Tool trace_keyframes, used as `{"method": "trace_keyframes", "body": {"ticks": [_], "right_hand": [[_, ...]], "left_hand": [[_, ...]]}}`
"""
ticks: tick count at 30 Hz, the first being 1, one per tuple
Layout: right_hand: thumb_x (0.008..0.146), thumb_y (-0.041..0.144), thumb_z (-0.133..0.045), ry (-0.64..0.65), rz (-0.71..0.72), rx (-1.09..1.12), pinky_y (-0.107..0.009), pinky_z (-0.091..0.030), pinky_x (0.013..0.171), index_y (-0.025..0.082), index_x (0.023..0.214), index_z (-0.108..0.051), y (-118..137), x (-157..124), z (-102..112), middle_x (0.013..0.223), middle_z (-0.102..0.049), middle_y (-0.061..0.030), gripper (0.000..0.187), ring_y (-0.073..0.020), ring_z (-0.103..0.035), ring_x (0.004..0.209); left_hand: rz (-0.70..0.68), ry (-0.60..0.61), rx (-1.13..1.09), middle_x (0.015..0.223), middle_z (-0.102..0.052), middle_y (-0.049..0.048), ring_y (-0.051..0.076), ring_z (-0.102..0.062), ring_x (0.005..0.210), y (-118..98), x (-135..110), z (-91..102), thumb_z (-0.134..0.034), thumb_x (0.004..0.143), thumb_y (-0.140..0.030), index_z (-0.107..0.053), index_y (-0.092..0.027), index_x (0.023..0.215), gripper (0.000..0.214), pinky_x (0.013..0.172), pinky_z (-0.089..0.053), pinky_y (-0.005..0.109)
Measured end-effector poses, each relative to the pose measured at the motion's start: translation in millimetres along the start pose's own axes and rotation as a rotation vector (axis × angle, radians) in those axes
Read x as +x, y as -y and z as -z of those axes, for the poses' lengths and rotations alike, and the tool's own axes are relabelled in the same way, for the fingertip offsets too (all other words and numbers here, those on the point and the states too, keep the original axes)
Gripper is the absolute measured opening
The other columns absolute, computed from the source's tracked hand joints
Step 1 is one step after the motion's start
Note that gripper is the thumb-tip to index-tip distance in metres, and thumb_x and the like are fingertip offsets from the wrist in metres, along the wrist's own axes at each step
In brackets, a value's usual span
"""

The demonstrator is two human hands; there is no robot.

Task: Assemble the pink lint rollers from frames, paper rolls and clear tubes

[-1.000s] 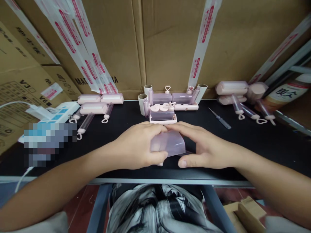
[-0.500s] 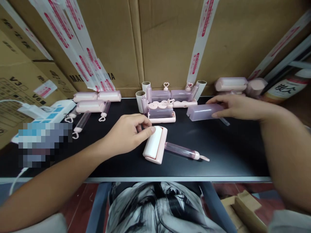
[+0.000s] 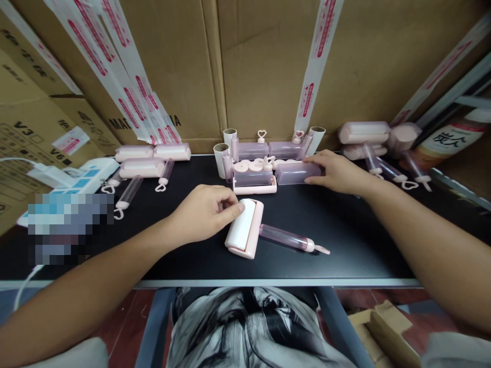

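Cover (image 3: 293,174) moved left, near desk (image 3: 184,266) back edge, right hand (image 3: 333,171) pinching its end | left hand (image 3: 205,212) half-curled, gripping nothing, thumb against roller (image 3: 255,235) nearer front edge | cover off, roll (image 3: 241,229) seated

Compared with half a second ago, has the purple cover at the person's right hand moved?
Yes, to the left: the purple cover at the right hand is now close beside the pink tray, with the earlier gap between them nearly closed.

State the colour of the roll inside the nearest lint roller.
The roll is white, clearest in the head view.
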State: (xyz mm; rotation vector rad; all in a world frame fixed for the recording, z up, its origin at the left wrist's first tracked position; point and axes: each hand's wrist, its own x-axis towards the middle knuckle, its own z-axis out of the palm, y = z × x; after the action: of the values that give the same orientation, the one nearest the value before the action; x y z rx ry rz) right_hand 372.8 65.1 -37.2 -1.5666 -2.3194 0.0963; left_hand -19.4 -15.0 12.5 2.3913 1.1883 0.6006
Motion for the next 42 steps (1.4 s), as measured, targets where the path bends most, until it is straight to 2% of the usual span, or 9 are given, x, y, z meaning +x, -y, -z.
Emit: {"method": "trace_keyframes", "body": {"ticks": [8,15,18,21,24,28,33,37,42], "right_hand": [[0.083,0.048,-0.073,-0.095,0.054,-0.005,-0.051,-0.055,0.097,0.016,0.135,-0.071,-7,8,-13,0.115,-0.067,-0.0162,0.061,-0.0340,-0.068,0.099],[0.083,0.053,-0.075,-0.151,0.080,0.031,-0.055,-0.054,0.104,0.018,0.145,-0.064,-6,3,-5,0.131,-0.064,-0.0187,0.072,-0.0369,-0.068,0.110],[0.087,0.052,-0.071,-0.291,0.033,0.024,-0.055,-0.055,0.101,0.017,0.144,-0.064,10,-4,7,0.134,-0.065,-0.0189,0.067,-0.0362,-0.069,0.110],[0.091,0.047,-0.069,-0.352,0.025,0.136,-0.047,-0.058,0.087,0.019,0.128,-0.071,51,-16,16,0.114,-0.074,-0.0137,0.047,-0.0305,-0.071,0.094],[0.096,0.048,-0.067,-0.131,0.144,0.388,-0.039,-0.057,0.080,0.021,0.114,-0.072,104,-28,15,0.100,-0.076,-0.0073,0.032,-0.0239,-0.070,0.086],[0.095,0.046,-0.072,0.141,0.196,0.716,-0.034,-0.056,0.075,0.022,0.120,-0.064,148,-33,1,0.104,-0.072,-0.0045,0.036,-0.0189,-0.067,0.084],[0.084,0.036,-0.085,0.235,0.035,1.211,-0.024,-0.054,0.053,0.025,0.114,-0.051,153,-26,-12,0.092,-0.063,0.0025,0.047,-0.0125,-0.062,0.069],[0.084,0.030,-0.083,0.239,-0.012,1.280,-0.023,-0.058,0.047,0.026,0.116,-0.048,152,-23,-11,0.090,-0.063,0.0047,0.048,-0.0095,-0.061,0.058],[0.081,0.026,-0.082,0.384,-0.089,1.336,-0.025,-0.062,0.049,0.024,0.105,-0.047,149,-18,-7,0.083,-0.066,0.0060,0.042,-0.0122,-0.069,0.059]], "left_hand": [[0.076,0.067,-0.010,0.077,-0.074,0.0005,0.014,-0.062,0.067,-1,0,-1.2,-0.064,0.095,-0.043,-0.076,-0.019,0.082,0.030,0.064,-0.040,0.027],[0.267,0.150,0.101,0.090,-0.076,0.0041,0.024,-0.068,0.077,-8,-2,-6.8,-0.063,0.085,-0.076,-0.060,-0.020,0.110,0.061,0.064,-0.038,0.032],[0.303,0.227,0.161,0.098,-0.075,0.0067,0.028,-0.069,0.078,-13,-2,-12.0,-0.068,0.079,-0.078,-0.053,-0.021,0.132,0.080,0.062,-0.037,0.032],[0.319,0.258,0.129,0.101,-0.075,0.0071,0.028,-0.070,0.078,-15,-2,-16.5,-0.074,0.079,-0.066,-0.044,-0.023,0.147,0.086,0.061,-0.037,0.032],[0.279,0.257,0.001,0.100,-0.075,0.0052,0.027,-0.071,0.080,-12,-4,-18.3,-0.078,0.078,-0.057,-0.043,-0.022,0.148,0.085,0.064,-0.042,0.033],[0.079,0.200,-0.140,0.123,-0.071,0.0081,0.027,-0.071,0.098,-2,-7,-18.6,-0.075,0.086,-0.046,-0.042,-0.026,0.149,0.075,0.080,-0.051,0.036],[-0.174,0.103,-0.218,0.145,-0.060,0.0155,0.030,-0.064,0.125,8,-5,-22.1,-0.063,0.097,-0.043,-0.044,-0.019,0.144,0.055,0.103,-0.051,0.045],[-0.218,0.031,-0.221,0.148,-0.058,0.0176,0.031,-0.059,0.133,11,-1,-30.5,-0.052,0.103,-0.046,-0.042,-0.016,0.148,0.055,0.113,-0.047,0.048],[-0.270,-0.102,-0.219,0.140,-0.066,0.0138,0.028,-0.064,0.127,13,2,-39.4,-0.051,0.102,-0.039,-0.055,-0.015,0.142,0.046,0.112,-0.049,0.044]]}}
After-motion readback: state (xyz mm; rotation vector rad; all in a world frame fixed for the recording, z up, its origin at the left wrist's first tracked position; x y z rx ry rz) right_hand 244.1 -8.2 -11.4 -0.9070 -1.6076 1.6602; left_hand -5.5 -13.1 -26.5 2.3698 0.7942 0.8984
